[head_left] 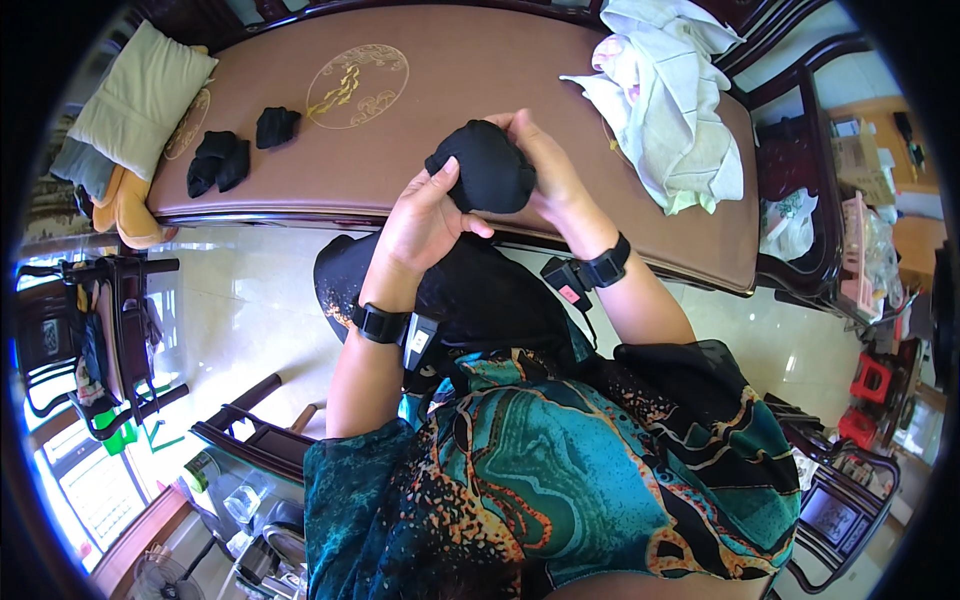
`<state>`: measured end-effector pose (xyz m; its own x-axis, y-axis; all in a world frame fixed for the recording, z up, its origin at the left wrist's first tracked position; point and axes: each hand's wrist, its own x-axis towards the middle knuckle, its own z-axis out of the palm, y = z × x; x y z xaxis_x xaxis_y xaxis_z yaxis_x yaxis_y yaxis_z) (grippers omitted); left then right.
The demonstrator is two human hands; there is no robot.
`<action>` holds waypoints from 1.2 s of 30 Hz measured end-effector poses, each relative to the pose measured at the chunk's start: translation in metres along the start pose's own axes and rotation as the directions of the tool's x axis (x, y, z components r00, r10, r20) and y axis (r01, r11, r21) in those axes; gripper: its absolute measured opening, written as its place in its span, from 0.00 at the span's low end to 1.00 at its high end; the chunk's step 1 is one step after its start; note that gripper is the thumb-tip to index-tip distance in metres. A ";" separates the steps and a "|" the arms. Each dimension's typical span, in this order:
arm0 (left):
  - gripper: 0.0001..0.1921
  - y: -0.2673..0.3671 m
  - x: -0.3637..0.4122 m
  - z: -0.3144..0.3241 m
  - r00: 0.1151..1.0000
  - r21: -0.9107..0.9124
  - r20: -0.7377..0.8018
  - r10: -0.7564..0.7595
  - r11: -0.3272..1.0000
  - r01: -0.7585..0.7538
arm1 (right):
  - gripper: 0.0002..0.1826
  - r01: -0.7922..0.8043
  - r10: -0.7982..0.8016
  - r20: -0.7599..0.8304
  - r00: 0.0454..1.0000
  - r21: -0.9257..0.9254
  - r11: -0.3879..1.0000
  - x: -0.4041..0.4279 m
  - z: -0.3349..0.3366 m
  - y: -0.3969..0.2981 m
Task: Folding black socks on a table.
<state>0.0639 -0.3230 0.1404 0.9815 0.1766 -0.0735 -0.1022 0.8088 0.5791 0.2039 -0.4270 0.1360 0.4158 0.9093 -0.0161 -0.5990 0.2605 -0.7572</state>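
Observation:
A rounded bundle of black cloth [487, 166] is held up between both hands, above the front edge of a brown padded bench seat [360, 169]. My left hand [431, 206] grips its left side, thumb on top. My right hand [544, 161] holds the far right side, its fingers partly hidden behind the bundle. Farther left on the seat lie a small folded black cloth piece [276, 127] and a cluster of similar black pieces [218, 163]. Whether these are socks or other garments, I cannot tell.
Crumpled white cloths [667, 105] cover the seat's right end. A cream cushion [142, 97] rests at the left end over an orange plush item [131, 217]. Dark wooden chair arms [814, 180] rise at the right. A glass-topped table [247, 480] stands at the lower left.

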 end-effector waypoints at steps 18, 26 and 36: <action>0.21 0.067 0.017 -0.081 0.896 0.527 -0.332 0.295 0.845 -0.083 | 0.20 -0.125 0.011 -0.201 0.980 -0.563 0.817 0.014 -0.017 0.016; 0.29 0.194 0.030 -0.238 0.328 0.756 -0.510 0.795 0.233 0.611 | 0.13 -0.404 0.276 -0.312 0.909 -0.500 0.766 0.002 -0.070 0.058; 0.23 0.243 0.008 -0.317 0.538 0.944 -0.321 0.779 0.218 0.247 | 0.13 -0.529 0.351 -0.442 0.826 -0.391 0.753 -0.003 -0.058 0.040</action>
<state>-0.0047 0.0527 0.0231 0.3969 0.9054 0.1507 0.3731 -0.3092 0.8748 0.2181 -0.4378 0.0678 0.4350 0.6989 -0.5677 -0.4039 -0.4120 -0.8168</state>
